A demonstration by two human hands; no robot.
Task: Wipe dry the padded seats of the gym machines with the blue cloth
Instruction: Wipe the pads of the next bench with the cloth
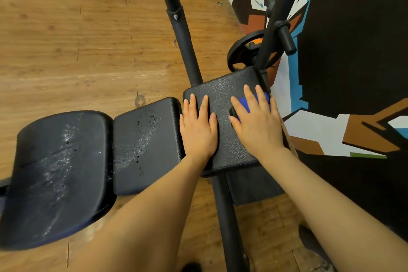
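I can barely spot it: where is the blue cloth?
In the head view, the blue cloth lies under the right hand, on the rightmost pad.

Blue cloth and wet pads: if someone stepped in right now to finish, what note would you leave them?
Right hand: flat on the blue cloth, pressing it onto the right pad.
Left hand: open, resting flat on that pad's left edge, holding nothing.
Done: the right pad shows no droplets.
Left: the middle pad and the left pad are both speckled with water drops. Wipe them next, working leftward.
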